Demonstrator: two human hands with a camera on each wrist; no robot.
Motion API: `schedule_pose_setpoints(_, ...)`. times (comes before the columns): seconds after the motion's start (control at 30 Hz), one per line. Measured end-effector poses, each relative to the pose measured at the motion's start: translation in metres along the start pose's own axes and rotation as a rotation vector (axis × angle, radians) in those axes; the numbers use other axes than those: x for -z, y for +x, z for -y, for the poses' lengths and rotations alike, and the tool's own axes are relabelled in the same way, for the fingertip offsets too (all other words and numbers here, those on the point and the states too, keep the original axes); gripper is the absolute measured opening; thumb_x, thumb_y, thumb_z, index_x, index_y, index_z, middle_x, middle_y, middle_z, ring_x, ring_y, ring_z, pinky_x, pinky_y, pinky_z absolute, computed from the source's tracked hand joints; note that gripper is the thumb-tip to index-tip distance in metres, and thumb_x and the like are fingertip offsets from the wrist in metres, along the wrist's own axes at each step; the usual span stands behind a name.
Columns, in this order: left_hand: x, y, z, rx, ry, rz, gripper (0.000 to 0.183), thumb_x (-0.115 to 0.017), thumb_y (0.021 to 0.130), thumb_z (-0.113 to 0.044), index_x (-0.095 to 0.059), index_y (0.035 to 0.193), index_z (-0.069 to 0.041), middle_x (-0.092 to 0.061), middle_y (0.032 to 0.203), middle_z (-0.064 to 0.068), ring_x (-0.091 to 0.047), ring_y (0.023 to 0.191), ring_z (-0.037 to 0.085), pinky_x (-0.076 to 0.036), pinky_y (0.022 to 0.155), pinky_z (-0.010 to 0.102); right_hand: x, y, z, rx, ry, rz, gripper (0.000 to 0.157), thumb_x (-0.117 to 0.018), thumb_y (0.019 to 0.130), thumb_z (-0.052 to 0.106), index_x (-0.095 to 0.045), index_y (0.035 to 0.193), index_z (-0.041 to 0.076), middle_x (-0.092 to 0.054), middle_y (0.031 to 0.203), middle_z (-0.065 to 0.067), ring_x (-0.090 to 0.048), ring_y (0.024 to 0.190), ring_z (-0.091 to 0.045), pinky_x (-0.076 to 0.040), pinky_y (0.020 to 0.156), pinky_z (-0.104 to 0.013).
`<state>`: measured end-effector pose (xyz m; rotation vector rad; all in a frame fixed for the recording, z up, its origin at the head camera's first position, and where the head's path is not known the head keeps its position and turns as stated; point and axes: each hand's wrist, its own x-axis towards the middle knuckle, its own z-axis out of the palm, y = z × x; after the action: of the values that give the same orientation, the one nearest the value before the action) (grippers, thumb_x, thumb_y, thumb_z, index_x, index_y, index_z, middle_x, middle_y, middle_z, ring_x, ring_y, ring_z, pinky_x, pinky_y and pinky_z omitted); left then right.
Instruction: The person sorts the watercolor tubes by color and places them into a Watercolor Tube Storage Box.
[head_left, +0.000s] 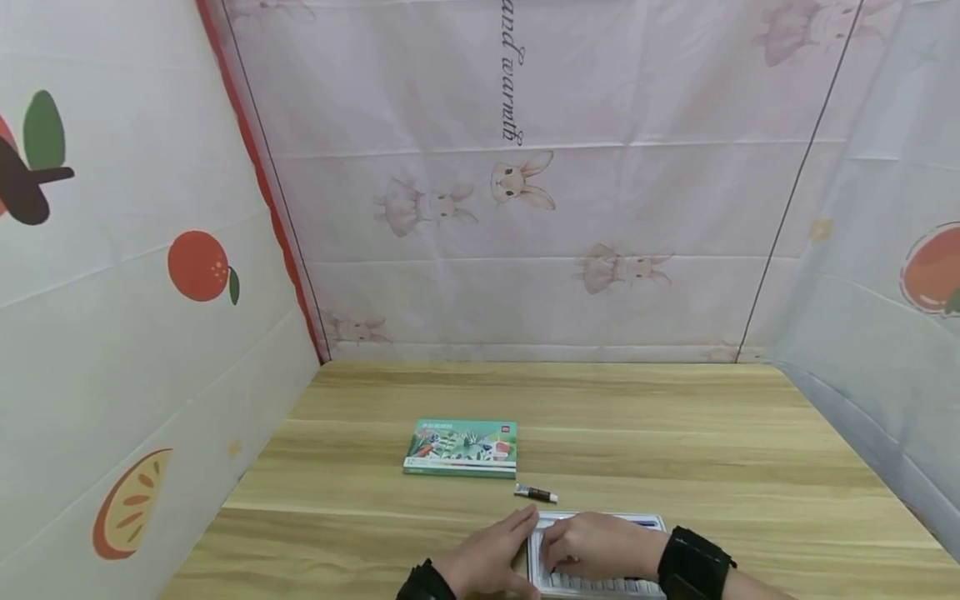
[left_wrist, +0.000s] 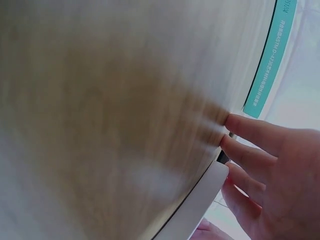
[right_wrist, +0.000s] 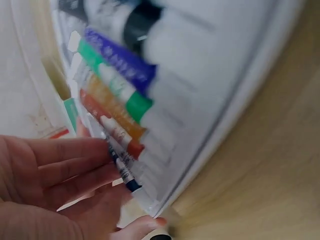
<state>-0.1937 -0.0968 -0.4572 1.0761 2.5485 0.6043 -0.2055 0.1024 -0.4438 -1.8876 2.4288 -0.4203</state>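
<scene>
A white tray [head_left: 533, 560] of paint tubes lies near the table's front edge. My left hand [head_left: 489, 557] rests against its left side, fingers fairly straight; in the left wrist view the fingertips touch the white tray edge [left_wrist: 207, 192]. Over the tray's left part is my right hand [head_left: 592, 546]. In the right wrist view this hand pinches a small dark blue-labelled paint tube [right_wrist: 125, 172] at the end of the row. Beside that tube lie red [right_wrist: 112, 125], orange [right_wrist: 112, 102], green [right_wrist: 112, 80] and purple [right_wrist: 120, 57] paint tubes in their slots.
A dark paint tube [head_left: 536, 493] with a white cap lies loose just behind the tray. Farther back sits a green illustrated box [head_left: 461, 448]. The wooden table [head_left: 360, 525] is bordered by printed cloth walls [head_left: 480, 308] on the left, back and right.
</scene>
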Motion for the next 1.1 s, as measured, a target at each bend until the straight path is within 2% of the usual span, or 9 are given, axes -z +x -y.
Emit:
schedule_pose_setpoints(0.17, 0.001, 0.003, 0.000, 0.017, 0.009, 0.005, 0.089, -0.054, 0.063, -0.054, -0.023, 0.130, -0.006, -0.019, 0.133, 0.006, -0.022, 0.117, 0.016, -0.029, 0.089, 0.026, 0.000, 0.005, 0.000, -0.005, -0.048, 0.037, 0.012, -0.057, 0.077, 0.018, -0.065, 0.085, 0.019, -0.054, 0.089, 0.012, -0.045, 0.081, 0.008, -0.037, 0.069, -0.007)
schedule_pose_setpoints(0.27, 0.002, 0.003, 0.001, 0.011, 0.020, -0.003, 0.089, -0.054, 0.062, -0.055, -0.023, 0.130, -0.007, -0.018, 0.133, 0.006, -0.022, 0.117, 0.016, -0.030, 0.088, 0.026, 0.004, 0.010, -0.002, -0.045, 0.015, 0.053, 0.012, -0.057, 0.077, 0.016, -0.065, 0.086, 0.018, -0.054, 0.088, 0.013, -0.046, 0.080, 0.008, -0.038, 0.067, -0.008)
schedule_pose_setpoints(0.37, 0.002, 0.002, 0.001, 0.013, -0.024, 0.004, 0.088, -0.055, 0.062, -0.054, -0.020, 0.131, -0.012, -0.017, 0.134, 0.003, -0.023, 0.116, 0.014, -0.031, 0.087, 0.027, 0.012, 0.014, -0.007, -0.127, 0.094, -0.004, 0.015, -0.056, 0.077, 0.011, -0.064, 0.088, 0.016, -0.055, 0.088, 0.012, -0.048, 0.080, 0.005, -0.039, 0.068, -0.010)
schedule_pose_setpoints(0.43, 0.002, 0.002, 0.002, 0.016, -0.066, 0.013, 0.087, -0.056, 0.063, -0.053, -0.019, 0.131, -0.014, -0.016, 0.134, 0.001, -0.023, 0.116, 0.014, -0.031, 0.087, 0.027, 0.017, 0.018, -0.014, -0.185, 0.088, -0.072, 0.017, -0.056, 0.076, 0.007, -0.063, 0.088, 0.016, -0.056, 0.086, 0.011, -0.049, 0.078, 0.002, -0.040, 0.066, -0.012)
schedule_pose_setpoints(0.5, 0.001, 0.002, 0.003, 0.011, -0.091, 0.023, 0.086, -0.056, 0.065, -0.052, -0.019, 0.131, -0.012, -0.015, 0.134, 0.000, -0.022, 0.117, 0.013, -0.031, 0.087, 0.027, 0.022, 0.023, -0.021, -0.244, 0.043, -0.110, 0.018, -0.056, 0.074, 0.003, -0.064, 0.085, 0.015, -0.055, 0.082, 0.010, -0.049, 0.074, 0.001, -0.041, 0.062, -0.012)
schedule_pose_setpoints(0.57, 0.001, 0.002, 0.004, 0.006, -0.099, 0.032, 0.084, -0.055, 0.066, -0.051, -0.020, 0.131, -0.010, -0.014, 0.134, 0.001, -0.020, 0.118, 0.013, -0.030, 0.087, 0.026, 0.024, 0.029, -0.029, -0.291, -0.015, -0.111, 0.018, -0.057, 0.072, 0.001, -0.065, 0.081, 0.015, -0.053, 0.077, 0.008, -0.047, 0.068, 0.001, -0.040, 0.057, -0.012)
schedule_pose_setpoints(0.67, -0.001, 0.003, 0.004, -0.006, -0.080, 0.034, 0.083, -0.054, 0.068, -0.050, -0.021, 0.130, -0.007, -0.014, 0.134, 0.005, -0.020, 0.118, 0.014, -0.030, 0.087, 0.025, 0.021, 0.036, -0.039, -0.333, -0.082, -0.058, 0.018, -0.059, 0.071, 0.001, -0.065, 0.079, 0.016, -0.051, 0.072, 0.008, -0.044, 0.063, 0.001, -0.038, 0.054, -0.013)
schedule_pose_setpoints(0.87, -0.003, 0.005, 0.002, -0.026, -0.046, 0.035, 0.083, -0.053, 0.068, -0.051, -0.021, 0.130, -0.005, -0.016, 0.134, 0.008, -0.019, 0.118, 0.015, -0.029, 0.088, 0.024, 0.005, 0.039, -0.053, -0.344, -0.168, 0.026, 0.019, -0.064, 0.068, 0.004, -0.064, 0.078, 0.020, -0.047, 0.069, 0.010, -0.042, 0.061, 0.000, -0.037, 0.053, -0.013)
schedule_pose_setpoints(1.1, -0.001, 0.004, 0.004, 0.018, -0.048, 0.053, 0.083, -0.054, 0.068, -0.051, -0.022, 0.130, -0.007, -0.018, 0.133, 0.005, -0.020, 0.118, 0.014, -0.028, 0.089, 0.026, -0.004, 0.027, -0.070, -0.378, -0.327, -0.064, 0.011, -0.066, 0.066, 0.013, -0.064, 0.075, 0.020, -0.041, 0.067, 0.010, -0.040, 0.060, -0.006, -0.037, 0.051, -0.016)
